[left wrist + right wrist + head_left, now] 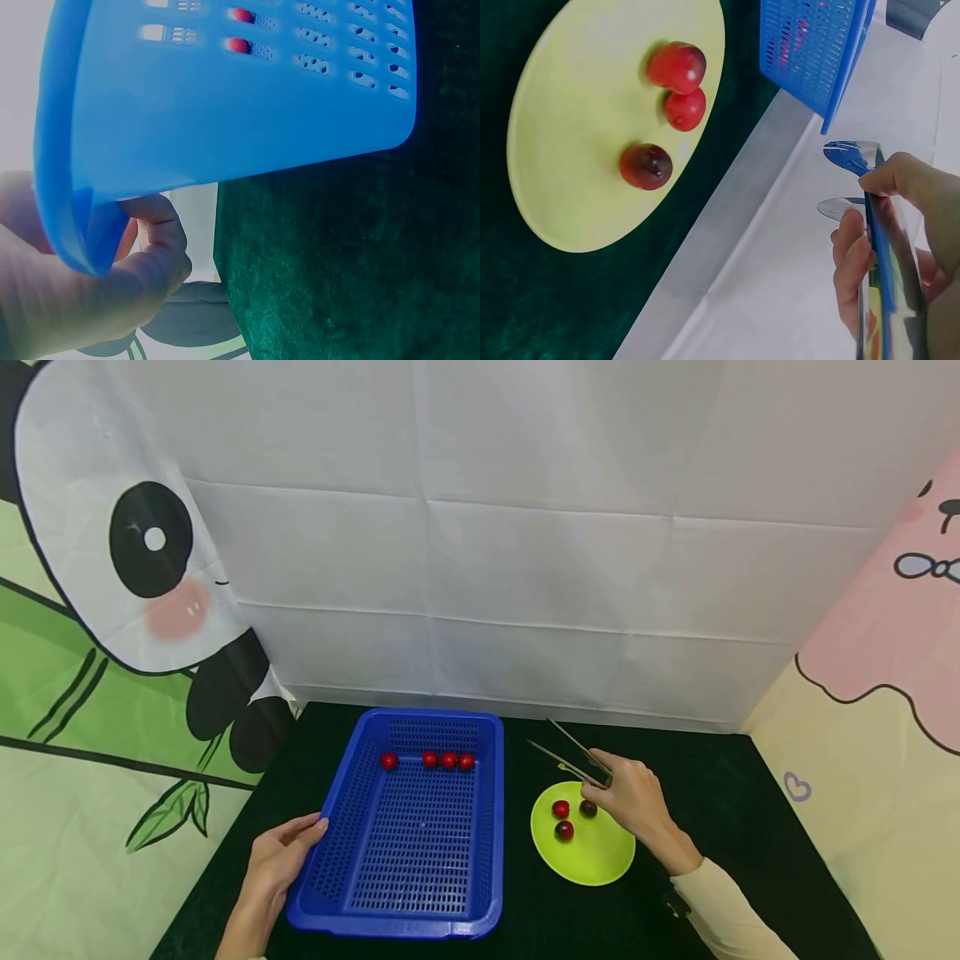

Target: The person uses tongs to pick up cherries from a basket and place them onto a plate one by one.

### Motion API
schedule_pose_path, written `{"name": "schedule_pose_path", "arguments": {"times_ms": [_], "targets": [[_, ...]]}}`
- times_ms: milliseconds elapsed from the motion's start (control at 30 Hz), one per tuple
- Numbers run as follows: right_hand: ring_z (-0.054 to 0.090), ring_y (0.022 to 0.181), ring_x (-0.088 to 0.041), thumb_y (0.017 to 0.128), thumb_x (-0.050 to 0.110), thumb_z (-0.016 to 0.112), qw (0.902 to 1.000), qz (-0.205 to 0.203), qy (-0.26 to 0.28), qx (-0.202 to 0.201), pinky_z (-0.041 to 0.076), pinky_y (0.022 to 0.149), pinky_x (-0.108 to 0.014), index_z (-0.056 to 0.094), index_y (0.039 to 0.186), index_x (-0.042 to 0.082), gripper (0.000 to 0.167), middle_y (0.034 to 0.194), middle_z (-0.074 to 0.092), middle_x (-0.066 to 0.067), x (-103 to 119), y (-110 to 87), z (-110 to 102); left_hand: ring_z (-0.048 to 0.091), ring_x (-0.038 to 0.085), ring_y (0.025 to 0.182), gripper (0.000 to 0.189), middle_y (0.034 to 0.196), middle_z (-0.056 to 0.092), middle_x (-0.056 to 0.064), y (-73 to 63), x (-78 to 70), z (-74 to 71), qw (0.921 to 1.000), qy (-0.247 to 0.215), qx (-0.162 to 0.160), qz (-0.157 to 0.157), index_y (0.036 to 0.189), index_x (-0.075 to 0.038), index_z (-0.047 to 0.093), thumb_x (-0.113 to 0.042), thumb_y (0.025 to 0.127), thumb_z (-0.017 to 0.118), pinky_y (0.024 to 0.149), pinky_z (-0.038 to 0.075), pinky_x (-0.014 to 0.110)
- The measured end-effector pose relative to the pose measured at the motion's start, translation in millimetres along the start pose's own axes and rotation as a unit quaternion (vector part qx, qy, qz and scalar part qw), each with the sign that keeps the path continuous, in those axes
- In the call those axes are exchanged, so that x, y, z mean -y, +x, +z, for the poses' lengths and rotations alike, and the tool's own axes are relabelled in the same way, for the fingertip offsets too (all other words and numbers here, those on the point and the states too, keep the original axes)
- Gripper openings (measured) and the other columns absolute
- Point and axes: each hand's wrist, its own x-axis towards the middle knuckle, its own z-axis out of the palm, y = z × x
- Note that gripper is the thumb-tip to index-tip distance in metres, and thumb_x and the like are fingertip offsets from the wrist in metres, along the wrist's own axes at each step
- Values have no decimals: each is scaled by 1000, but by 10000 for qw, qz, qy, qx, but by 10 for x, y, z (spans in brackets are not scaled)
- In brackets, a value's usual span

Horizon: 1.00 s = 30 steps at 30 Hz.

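Observation:
My left hand [276,860] grips the rim of a blue plastic basket [493,827] on its left side; the left wrist view shows fingers curled under that rim. Inside, toward the far end, sit several small round red fruits [448,761] like cherry tomatoes. My right hand [633,797] holds metal tongs [577,746] above the far edge of a yellow-green plate [600,860]. The tongs' arms are spread, with nothing between their tips. Three small fruits lie on the plate: a red one [561,809], a dark one [588,808] and a half-dark red one [564,832].
A dark green cloth [720,827] covers the table. Behind it hangs a white sheet [540,568]. Printed cartoon sheets flank the table, with a panda [90,568] on the left and a pink figure [892,635] on the right.

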Motion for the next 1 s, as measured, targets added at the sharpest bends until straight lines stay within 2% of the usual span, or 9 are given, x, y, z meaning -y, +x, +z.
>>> {"name": "schedule_pose_path", "arguments": {"times_ms": [167,300,400,500,600,800,1000], "targets": [[40,41,-5,85,10,78,9999,-67,17,104,31,40,-23,65,132,-5,51,52,43,10,67,63,25,58,38,120,70,145,50,31,3,2,-8,10000,22,25,-2,150,3,46,-45,102,62,103,46,56],[49,45,-2,85,10,78,9997,-98,94,215,35,40,-23,65,132,-4,51,61,59,7,110,107,51,60,36,117,70,143,52,31,-1,-2,-19,10000,58,37,6,149,3,47,-45,101,64,96,51,50],[55,48,2,86,9,78,9993,-144,197,291,39,41,-24,64,132,-5,51,69,68,3,139,138,74,59,37,119,70,142,53,31,0,-10,-28,9999,74,72,1,148,4,47,-45,101,64,97,50,51],[55,46,4,87,10,78,9988,-182,269,374,43,42,-23,63,133,-5,51,69,69,3,178,167,100,55,40,124,71,143,52,31,7,-22,-34,9999,98,109,-38,149,4,46,-46,101,64,105,43,60],[53,43,3,87,9,78,9984,-249,308,401,44,42,-22,63,133,-5,51,68,66,3,221,196,121,52,43,127,73,143,51,31,13,-29,-42,9998,125,136,-53,149,4,45,-47,101,64,109,38,62],[45,41,2,86,9,77,9981,-513,127,302,39,39,-21,65,130,-5,48,72,63,1,276,271,174,56,41,124,71,140,56,30,11,-27,-56,9997,211,136,33,147,4,48,-46,100,65,106,41,60],[46,45,1,84,7,78,9965,-793,94,229,37,39,-21,67,127,-6,46,82,69,-6,334,352,254,52,46,127,72,141,54,31,9,-40,-60,9995,289,146,55,147,6,47,-46,100,66,109,36,65]]}}
